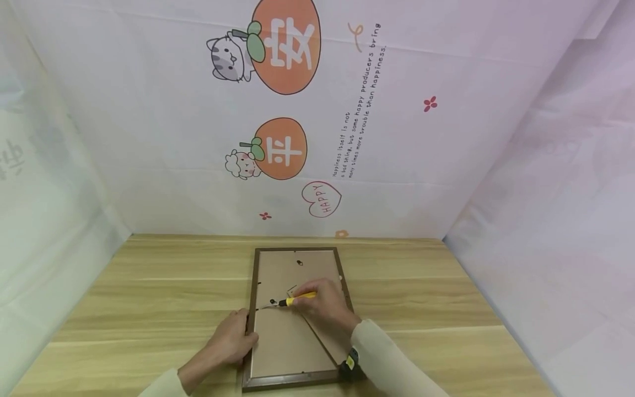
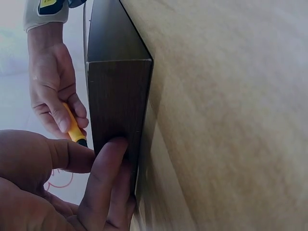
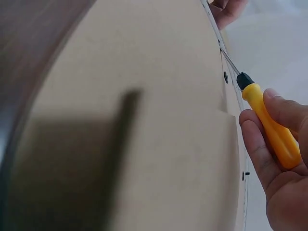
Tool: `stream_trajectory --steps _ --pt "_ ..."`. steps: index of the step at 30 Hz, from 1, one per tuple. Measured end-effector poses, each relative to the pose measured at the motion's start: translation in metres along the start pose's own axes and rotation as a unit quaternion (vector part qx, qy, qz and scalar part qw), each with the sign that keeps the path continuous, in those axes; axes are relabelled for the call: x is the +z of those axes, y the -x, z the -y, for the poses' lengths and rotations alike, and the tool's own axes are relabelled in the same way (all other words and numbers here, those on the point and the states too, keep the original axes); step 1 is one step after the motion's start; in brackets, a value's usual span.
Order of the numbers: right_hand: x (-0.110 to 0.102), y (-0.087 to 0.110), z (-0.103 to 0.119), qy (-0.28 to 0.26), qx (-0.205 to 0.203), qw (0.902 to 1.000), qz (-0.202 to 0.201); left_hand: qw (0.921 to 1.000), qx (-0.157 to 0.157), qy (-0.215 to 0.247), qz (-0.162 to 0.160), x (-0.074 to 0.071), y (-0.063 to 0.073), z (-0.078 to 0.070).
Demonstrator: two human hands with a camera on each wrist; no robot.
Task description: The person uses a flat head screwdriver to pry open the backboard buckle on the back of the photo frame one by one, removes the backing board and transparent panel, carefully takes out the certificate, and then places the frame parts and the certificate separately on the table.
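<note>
A picture frame [image 1: 281, 344] lies back up on the wooden table [image 1: 426, 298], lower centre of the head view. The left hand [image 1: 231, 337] grips its left edge; the right hand [image 1: 326, 302] holds a yellow screwdriver [image 3: 272, 126], tip near that edge.

head: high, facing forward-down | left wrist: close, picture frame [image 2: 118, 101] side-on | right wrist: close, across backing board [image 3: 168, 72] | wrists share: yellow-handled screwdriver [image 3: 272, 127]
</note>
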State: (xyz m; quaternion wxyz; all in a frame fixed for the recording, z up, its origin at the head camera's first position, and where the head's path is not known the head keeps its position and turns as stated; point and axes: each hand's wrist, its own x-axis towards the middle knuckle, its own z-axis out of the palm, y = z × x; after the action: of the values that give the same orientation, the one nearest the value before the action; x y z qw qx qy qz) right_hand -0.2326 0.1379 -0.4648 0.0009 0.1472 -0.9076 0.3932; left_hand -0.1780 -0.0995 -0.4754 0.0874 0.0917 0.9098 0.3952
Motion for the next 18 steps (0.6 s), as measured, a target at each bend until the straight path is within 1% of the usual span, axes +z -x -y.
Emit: stream_trajectory --steps 4,11,18 --pt "-0.0001 -0.0009 0.0025 -0.005 0.001 0.9999 0.016 1.0 0.005 0.001 0.001 -0.0005 0.0003 0.0005" --pt "-0.0017 -0.0048 -0.0002 -0.006 0.005 0.9994 0.035 1.0 0.008 0.003 0.0 -0.0014 0.0003 0.0003" --pt "-0.0009 -0.0059 -0.0008 -0.001 0.005 0.9992 0.039 0.9999 0.011 -0.008 -0.005 -0.0024 -0.0002 0.0003"
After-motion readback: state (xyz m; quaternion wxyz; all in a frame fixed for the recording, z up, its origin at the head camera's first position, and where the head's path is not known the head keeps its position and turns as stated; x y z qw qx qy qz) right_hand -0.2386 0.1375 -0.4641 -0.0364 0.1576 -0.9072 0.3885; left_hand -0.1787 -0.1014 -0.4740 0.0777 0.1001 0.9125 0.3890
